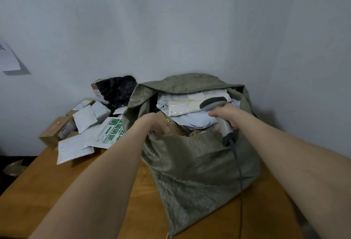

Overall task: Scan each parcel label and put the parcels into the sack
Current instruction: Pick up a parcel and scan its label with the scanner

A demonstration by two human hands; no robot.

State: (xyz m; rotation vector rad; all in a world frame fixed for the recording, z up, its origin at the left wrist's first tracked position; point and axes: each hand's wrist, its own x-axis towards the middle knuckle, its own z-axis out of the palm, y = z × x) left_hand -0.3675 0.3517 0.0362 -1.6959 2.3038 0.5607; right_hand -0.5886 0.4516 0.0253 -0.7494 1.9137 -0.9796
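A grey-green woven sack (pixel 197 172) stands open on the wooden table (pixel 62 191), stuffed with white mailers and a brown parcel (pixel 171 126). My left hand (pixel 152 122) reaches over the sack's near rim, its fingers curled down at the rim and the brown parcel; the fingertips are hidden. My right hand (pixel 228 115) grips the handle of a grey barcode scanner (pixel 218 111) held over the sack's mouth, its head pointing left. Its cable (pixel 239 170) hangs down the sack's front.
Left of the sack lies a pile of parcels: cardboard boxes (pixel 55 130), white padded mailers (pixel 76 147), a white bag with green print (pixel 110 132) and a black plastic bag (pixel 115 90). A wall rises right behind; a paper sheet (pixel 8 58) hangs at far left.
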